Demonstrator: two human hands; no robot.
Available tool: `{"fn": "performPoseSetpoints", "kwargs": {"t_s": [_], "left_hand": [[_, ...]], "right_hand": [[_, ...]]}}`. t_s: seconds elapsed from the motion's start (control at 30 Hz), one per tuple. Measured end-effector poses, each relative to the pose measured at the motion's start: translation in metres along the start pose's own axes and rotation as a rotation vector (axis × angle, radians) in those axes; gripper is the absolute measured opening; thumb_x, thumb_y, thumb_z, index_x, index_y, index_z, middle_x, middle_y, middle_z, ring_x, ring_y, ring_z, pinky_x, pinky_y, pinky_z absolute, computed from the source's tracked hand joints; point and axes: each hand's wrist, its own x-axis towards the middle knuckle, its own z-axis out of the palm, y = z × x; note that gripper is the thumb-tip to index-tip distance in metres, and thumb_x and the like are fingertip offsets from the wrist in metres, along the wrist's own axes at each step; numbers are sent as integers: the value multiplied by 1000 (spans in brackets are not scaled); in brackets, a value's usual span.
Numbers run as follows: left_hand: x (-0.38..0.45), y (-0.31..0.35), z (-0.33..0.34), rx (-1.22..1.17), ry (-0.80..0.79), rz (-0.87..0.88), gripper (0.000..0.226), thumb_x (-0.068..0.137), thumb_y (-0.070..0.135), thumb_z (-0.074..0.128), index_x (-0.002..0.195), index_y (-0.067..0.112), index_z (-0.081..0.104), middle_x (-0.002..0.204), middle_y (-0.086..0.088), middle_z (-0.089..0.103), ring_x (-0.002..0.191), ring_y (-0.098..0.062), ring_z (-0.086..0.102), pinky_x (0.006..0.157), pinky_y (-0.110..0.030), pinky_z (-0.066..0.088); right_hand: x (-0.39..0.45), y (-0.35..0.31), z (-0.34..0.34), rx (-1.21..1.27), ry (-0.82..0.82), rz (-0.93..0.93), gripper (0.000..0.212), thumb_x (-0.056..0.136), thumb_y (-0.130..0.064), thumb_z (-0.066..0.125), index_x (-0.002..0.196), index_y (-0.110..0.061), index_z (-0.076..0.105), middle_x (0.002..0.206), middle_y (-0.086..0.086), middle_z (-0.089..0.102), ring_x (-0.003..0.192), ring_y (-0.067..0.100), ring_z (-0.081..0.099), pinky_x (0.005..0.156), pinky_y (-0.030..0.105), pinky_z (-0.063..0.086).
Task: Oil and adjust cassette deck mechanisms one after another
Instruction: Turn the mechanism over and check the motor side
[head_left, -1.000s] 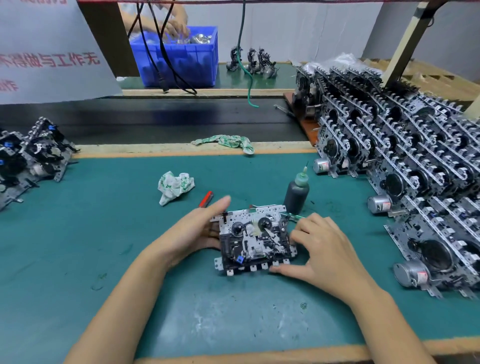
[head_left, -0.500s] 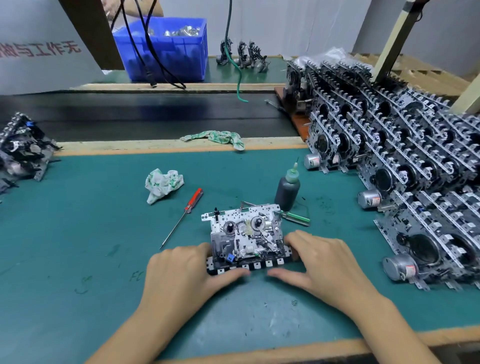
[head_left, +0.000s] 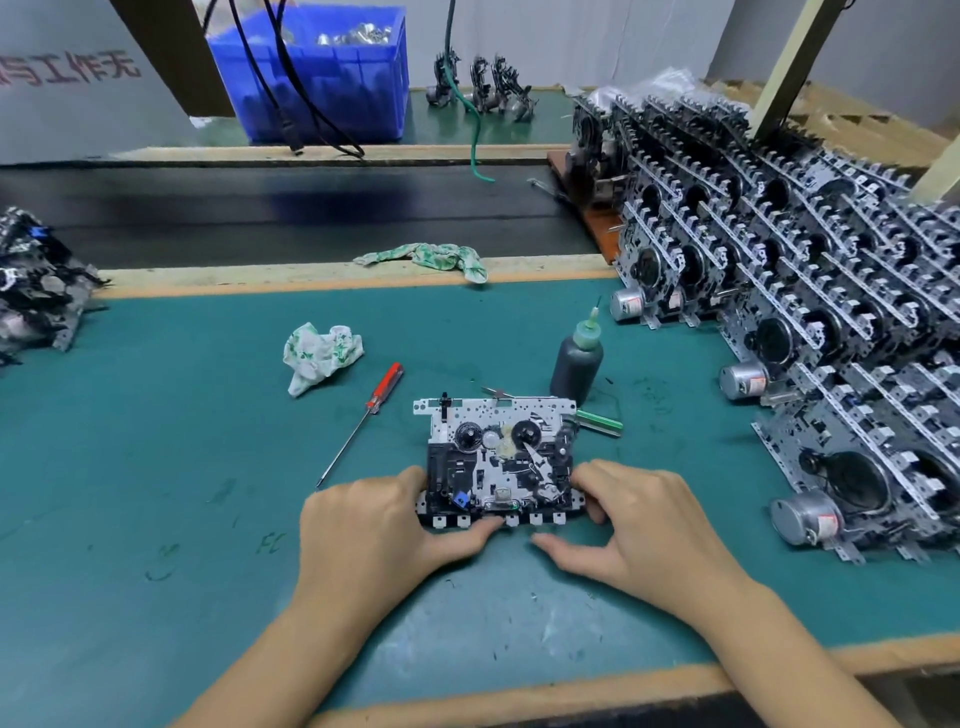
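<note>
A cassette deck mechanism (head_left: 498, 457) lies flat on the green mat (head_left: 156, 493) in front of me, its row of white keys facing me. My left hand (head_left: 374, 525) grips its near left corner, thumb pressed against the keys. My right hand (head_left: 639, 514) holds the near right corner with curled fingers, its thumb lying on the mat just below the keys. A dark oil bottle (head_left: 576, 361) with a green nozzle stands right behind the mechanism. A red-handled screwdriver (head_left: 363, 421) lies to the left, and a green-handled tool (head_left: 597, 422) pokes out at the mechanism's right.
Several stacked deck mechanisms (head_left: 810, 291) with motors fill the right side. Another pile (head_left: 36, 291) sits at the far left. A crumpled cloth (head_left: 319, 353) lies on the mat and another rag (head_left: 431, 257) on the wooden edge. A blue bin (head_left: 317, 78) stands beyond the black belt.
Both hands slid from the mechanism's sides to its near edge, uncovering the screwdriver. In the last half second the left thumb pressed onto the keys; the mechanism stayed put.
</note>
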Motion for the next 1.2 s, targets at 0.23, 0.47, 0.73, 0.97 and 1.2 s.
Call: {"fn": "performPoseSetpoints", "kwargs": {"t_s": [0.23,0.47,0.73,0.97,1.2], "left_hand": [[1,-15,-2,-73,-67,175,65,56,84,46,52,20,33,34,2,40,32,-20,46,34,-24,30],[-4,-15,0,-145,-40,259,56,60,72,56,52,20,37,34,3,37,30,-18,42,32,-20,33],[-4,-19,-2,-106,-44,264,48,68,62,53,57,22,30,35,3,38,31,-20,42,35,-21,30],[-3,-22,0,-21,55,289,56,76,58,52,44,13,39,32,-1,31,27,-22,32,36,-18,24],[4,-30,0,-57,22,350,58,74,63,51,45,14,40,31,-1,30,27,-25,34,33,-21,27]], "right_hand": [[3,-2,7,-16,42,70,46,64,-44,81,62,-10,50,51,-4,39,40,22,43,40,24,36],[4,-4,4,5,42,99,56,64,-66,62,57,-13,42,48,-2,41,39,21,41,41,28,35],[3,5,-1,57,-28,17,52,76,-59,50,64,-9,48,54,-3,44,43,22,43,40,28,40],[2,5,1,56,-54,-17,52,75,-61,52,63,-10,47,54,-5,43,43,19,41,41,28,37],[-1,3,3,75,-15,-39,50,74,-56,54,58,-8,48,48,-4,43,39,19,40,38,25,37]]}}
